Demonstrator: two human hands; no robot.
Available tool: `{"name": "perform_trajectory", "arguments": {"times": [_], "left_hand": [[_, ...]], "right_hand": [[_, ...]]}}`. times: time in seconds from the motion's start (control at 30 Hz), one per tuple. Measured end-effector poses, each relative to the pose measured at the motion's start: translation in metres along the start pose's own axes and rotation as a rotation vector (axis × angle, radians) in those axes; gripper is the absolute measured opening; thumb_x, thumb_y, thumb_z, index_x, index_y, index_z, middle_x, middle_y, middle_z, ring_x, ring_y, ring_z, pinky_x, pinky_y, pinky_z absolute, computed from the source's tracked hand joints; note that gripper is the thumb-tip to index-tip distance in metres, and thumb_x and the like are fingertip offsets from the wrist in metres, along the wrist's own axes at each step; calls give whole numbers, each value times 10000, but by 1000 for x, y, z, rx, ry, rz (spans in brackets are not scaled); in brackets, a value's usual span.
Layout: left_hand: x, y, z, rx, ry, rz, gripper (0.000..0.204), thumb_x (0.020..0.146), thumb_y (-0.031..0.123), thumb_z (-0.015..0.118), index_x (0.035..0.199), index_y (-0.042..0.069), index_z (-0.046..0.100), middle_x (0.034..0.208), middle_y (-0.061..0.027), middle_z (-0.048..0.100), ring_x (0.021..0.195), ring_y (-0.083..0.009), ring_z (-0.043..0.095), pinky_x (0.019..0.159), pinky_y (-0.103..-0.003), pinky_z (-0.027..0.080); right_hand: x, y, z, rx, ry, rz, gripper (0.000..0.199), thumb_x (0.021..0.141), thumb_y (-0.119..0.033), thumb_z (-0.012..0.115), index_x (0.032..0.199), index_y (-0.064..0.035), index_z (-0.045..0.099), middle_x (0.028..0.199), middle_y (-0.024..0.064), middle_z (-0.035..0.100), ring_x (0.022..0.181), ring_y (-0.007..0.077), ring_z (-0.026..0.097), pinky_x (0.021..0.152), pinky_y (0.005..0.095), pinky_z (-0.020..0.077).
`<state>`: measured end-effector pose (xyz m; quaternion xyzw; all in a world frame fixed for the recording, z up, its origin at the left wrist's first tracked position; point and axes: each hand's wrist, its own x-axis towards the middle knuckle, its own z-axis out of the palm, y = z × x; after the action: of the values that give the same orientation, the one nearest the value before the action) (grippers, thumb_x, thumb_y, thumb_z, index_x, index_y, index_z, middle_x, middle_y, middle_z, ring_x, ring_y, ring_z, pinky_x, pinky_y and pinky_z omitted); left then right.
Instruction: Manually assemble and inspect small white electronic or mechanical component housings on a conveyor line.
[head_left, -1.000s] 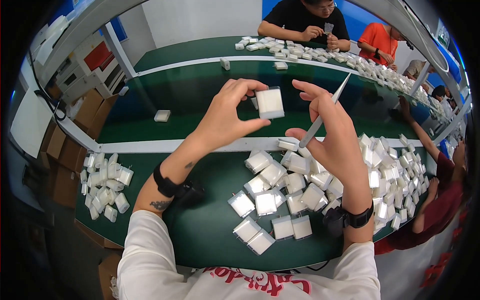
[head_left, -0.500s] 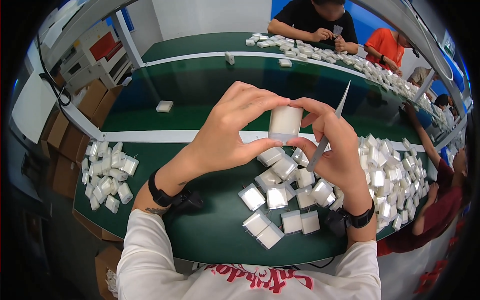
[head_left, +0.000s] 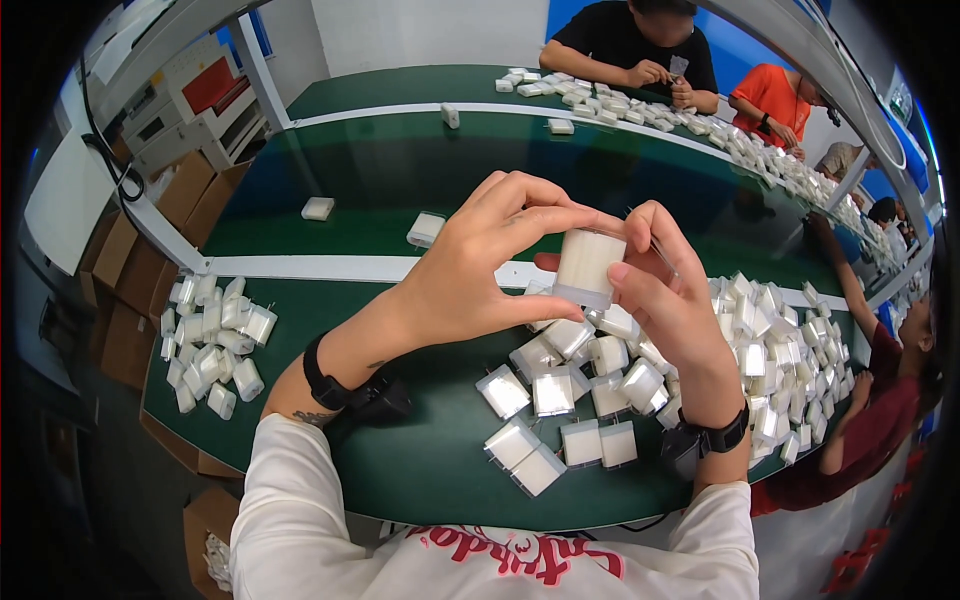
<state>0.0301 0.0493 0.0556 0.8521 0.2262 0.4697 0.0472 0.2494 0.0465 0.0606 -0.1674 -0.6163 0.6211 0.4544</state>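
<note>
In front of my chest, above the table's far edge strip, both hands hold a white block-shaped charger (head_left: 590, 262) with a clear band along its lower end. My left hand (head_left: 480, 255) is closed around its left side, fingers over the top edge and thumb under the lower end. My right hand (head_left: 670, 290) pinches its right side, thumb against the front face. Tweezers (head_left: 664, 258) lie in the right hand, mostly hidden by the fingers. Below my hands, several similar chargers (head_left: 552, 391) lie loosely grouped on the green table (head_left: 430, 470).
A smaller heap of chargers (head_left: 215, 345) lies at left, a large heap (head_left: 775, 370) at right. Single chargers (head_left: 427, 230) sit on the green belt (head_left: 370, 170) beyond the white strip. Cardboard boxes (head_left: 125, 340) stand at left. Co-workers (head_left: 640, 50) sit across and at right.
The charger has moved slightly right and tilted; my right thumb now presses its face. The tweezers have swung mostly out of sight. Chargers on the belt have shifted left, one emerging beside my left hand.
</note>
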Motion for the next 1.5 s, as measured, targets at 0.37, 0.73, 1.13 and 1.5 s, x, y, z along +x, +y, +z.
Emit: {"name": "perform_trajectory", "arguments": {"times": [0.37, 0.73, 1.13, 1.5], "left_hand": [[-16, -52, 19, 195, -146, -268, 515, 644, 222, 870, 1090, 45, 682, 1003, -99, 635, 873, -241, 604, 735, -336, 507], [-7, -42, 21, -72, 68, -242, 541, 668, 154, 878, 1151, 36, 666, 1107, -71, 628, 926, -167, 615, 826, -289, 519], [-1, -16, 9, -22, 113, -99, 594, 628, 179, 897, 1150, 16, 664, 1085, -107, 639, 954, -202, 610, 837, -313, 515], [-62, -212, 17, 509, -233, -731, 797, 797, 447, 739, 1425, 43, 461, 1394, -229, 515, 1325, -361, 443, 1078, -445, 378]], "right_hand": [[8, -4, -16, -404, 240, -152, 236, 970, -93, 589, 961, -76, 353, 1350, 256, 518, 1131, 214, 602, 922, 331, 488], [7, -10, -17, -1077, 63, -326, 481, 704, -22, 806, 916, -52, 375, 1328, 199, 554, 920, 365, 594, 851, 400, 480], [10, 2, -14, -935, 33, -562, 495, 658, -27, 838, 864, -52, 389, 1220, 180, 628, 876, 329, 597, 764, 363, 495], [8, -6, -14, -1300, 178, -346, 606, 780, -171, 800, 1294, -17, 519, 822, 82, 502, 794, 263, 536, 714, 372, 461]]}}
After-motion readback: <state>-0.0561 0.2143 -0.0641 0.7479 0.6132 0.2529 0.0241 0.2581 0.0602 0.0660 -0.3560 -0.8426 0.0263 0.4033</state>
